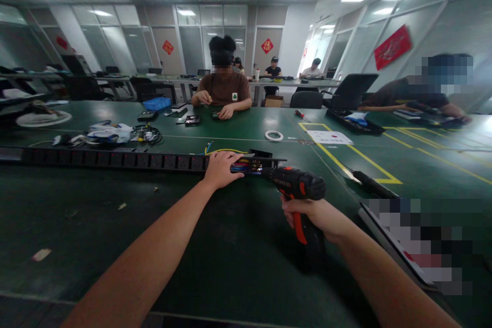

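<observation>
Hands are meeting at the right end of a long black power strip (pixel 115 160), which is lying lengthwise across the green tabletop (pixel 230 266); its row of sockets is running off to the left, and its open end, where coloured wires (pixel 246 168) are showing, is sitting near the middle of the view. The left hand (pixel 223 168) is lying palm down on that end, fingers stretched out and close together over the casing, pinching nothing; it appears to be bearing down so that the strip is not sliding or twisting under the tool. The right hand (pixel 313 214) is wrapping its grip around the red-and-black handle of a drill (pixel 298 184), fingers pressed tight round it; the drill is being held level and low over the tabletop, its nose pointing left and touching, or all but touching, the strip's end just beyond the left fingertips, probably so that the bit is lining up with the strip's length; the bit itself is too small to make out. A thin yellow wire (pixel 226 151) is curving out behind the left hand. Farther back, a white ring of tape (pixel 274 136) and a tangle of cables (pixel 148 135) are lying well apart from the hands; a person in a brown shirt (pixel 225 89) is sitting across the tabletop, handling small parts; another person (pixel 403 93) is leaning over the right side, beyond the yellow marking lines (pixel 346 161).
</observation>
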`<state>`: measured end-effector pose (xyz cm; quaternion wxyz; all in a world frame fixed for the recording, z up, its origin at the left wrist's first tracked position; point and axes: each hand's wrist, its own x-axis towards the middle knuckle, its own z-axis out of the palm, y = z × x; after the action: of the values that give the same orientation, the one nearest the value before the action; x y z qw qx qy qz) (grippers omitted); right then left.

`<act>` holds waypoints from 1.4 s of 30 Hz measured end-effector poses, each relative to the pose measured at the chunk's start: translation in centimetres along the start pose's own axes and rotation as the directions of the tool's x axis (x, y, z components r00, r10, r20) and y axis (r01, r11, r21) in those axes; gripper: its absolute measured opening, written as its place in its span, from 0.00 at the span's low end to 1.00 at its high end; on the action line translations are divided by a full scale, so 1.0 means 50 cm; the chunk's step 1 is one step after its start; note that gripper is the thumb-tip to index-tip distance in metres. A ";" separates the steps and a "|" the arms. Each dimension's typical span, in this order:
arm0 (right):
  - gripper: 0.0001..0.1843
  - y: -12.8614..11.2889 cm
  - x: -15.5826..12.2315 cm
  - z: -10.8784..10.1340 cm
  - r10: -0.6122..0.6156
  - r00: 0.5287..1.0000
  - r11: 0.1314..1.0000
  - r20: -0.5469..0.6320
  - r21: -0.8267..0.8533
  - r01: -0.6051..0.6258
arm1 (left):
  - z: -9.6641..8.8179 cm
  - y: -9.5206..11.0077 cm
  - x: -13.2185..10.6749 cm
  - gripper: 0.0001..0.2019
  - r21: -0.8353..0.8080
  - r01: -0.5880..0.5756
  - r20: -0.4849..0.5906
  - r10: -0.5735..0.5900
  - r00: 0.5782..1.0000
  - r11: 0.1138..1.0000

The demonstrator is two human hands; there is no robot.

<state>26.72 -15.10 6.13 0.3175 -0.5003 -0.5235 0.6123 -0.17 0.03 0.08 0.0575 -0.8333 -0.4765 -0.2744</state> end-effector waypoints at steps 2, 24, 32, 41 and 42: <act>0.10 0.002 0.001 -0.001 0.001 1.000 1.000 -0.013 0.001 -0.001 | 0.000 0.000 0.000 0.33 0.001 0.006 0.005 -0.006 1.000 1.000; 0.08 0.000 -0.001 -0.001 -0.009 1.000 1.000 0.004 -0.003 0.009 | 0.000 -0.001 -0.002 0.33 0.000 -0.005 -0.008 0.005 1.000 1.000; 0.09 0.001 0.000 0.004 -0.011 0.999 1.000 -0.036 0.010 0.012 | 0.003 -0.002 0.001 0.33 0.012 -0.008 -0.003 0.009 1.000 1.000; 0.15 0.001 -0.001 0.002 0.022 0.999 0.999 -0.025 0.048 -0.021 | 0.002 -0.001 0.001 0.33 0.012 -0.009 -0.006 0.009 1.000 1.000; 0.16 0.002 -0.001 0.001 0.025 0.999 0.998 -0.024 0.052 -0.024 | 0.002 -0.001 0.000 0.33 0.010 -0.007 -0.003 0.007 1.000 1.000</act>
<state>26.70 -15.17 6.04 0.3294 -0.5059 -0.4974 0.6230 -0.17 0.11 -0.01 0.0633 -0.8342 -0.4749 -0.2730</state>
